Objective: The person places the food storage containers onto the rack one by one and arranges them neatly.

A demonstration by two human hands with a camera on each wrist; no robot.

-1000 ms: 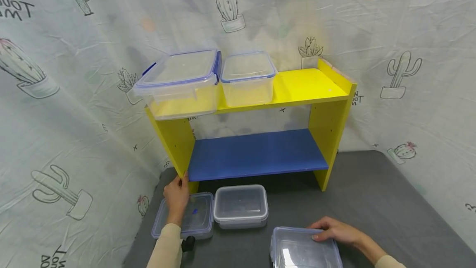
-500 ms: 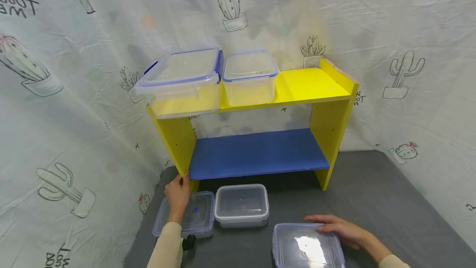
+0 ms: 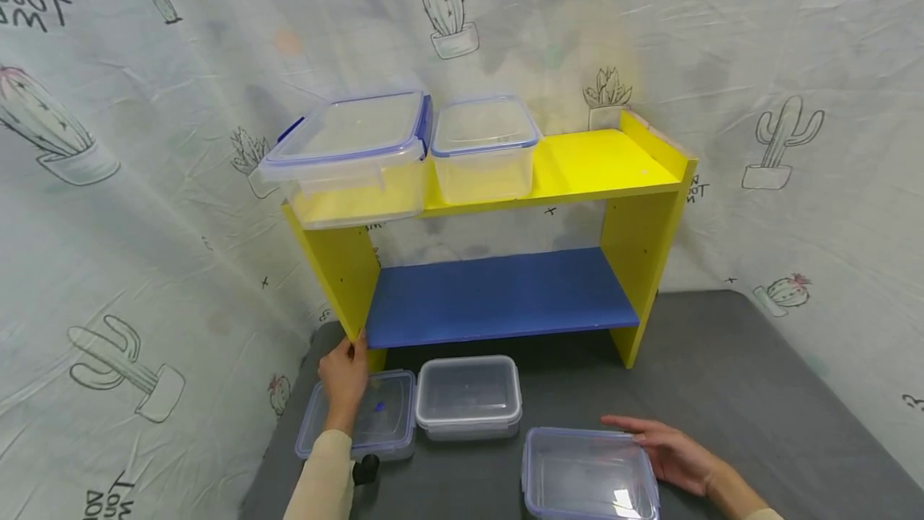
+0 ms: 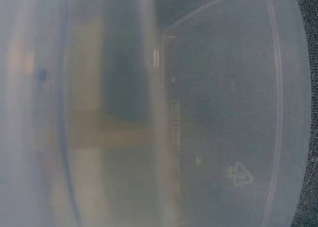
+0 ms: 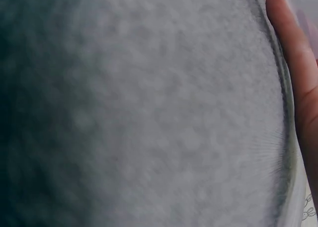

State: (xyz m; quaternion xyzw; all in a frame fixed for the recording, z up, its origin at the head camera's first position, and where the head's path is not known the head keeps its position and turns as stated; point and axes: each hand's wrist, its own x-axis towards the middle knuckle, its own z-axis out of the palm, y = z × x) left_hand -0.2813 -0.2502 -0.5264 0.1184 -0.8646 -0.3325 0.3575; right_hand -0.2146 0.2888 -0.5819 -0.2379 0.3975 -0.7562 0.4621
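My left hand [image 3: 344,375] pinches the lower front edge of the left side panel of a yellow and blue shelf unit [image 3: 505,295]. Below that wrist lies a clear lidded food container [image 3: 386,420] with a bluish rim; a clear container wall [image 4: 223,98] fills much of the left wrist view. At the front right, my right hand [image 3: 674,460] rests with extended fingers against the right side of another clear food container [image 3: 588,472], whose near edge is cut off. Its thumb lies near the lid's far right corner. The right wrist view shows mostly grey cloth beside part of this hand [image 5: 298,63].
A clear container with a whitish lid [image 3: 469,392] sits between the other two on the dark grey table [image 3: 722,392]. On the yellow top board stand a large blue-clipped container [image 3: 354,159], overhanging the left end, and a smaller one [image 3: 484,151]. A cactus-print curtain [image 3: 238,62] hangs behind.
My right hand has loosened from the front container's lid and shifted right to its side, fingers straightening. That container sits slightly farther from me and to the left. My left hand stays put.
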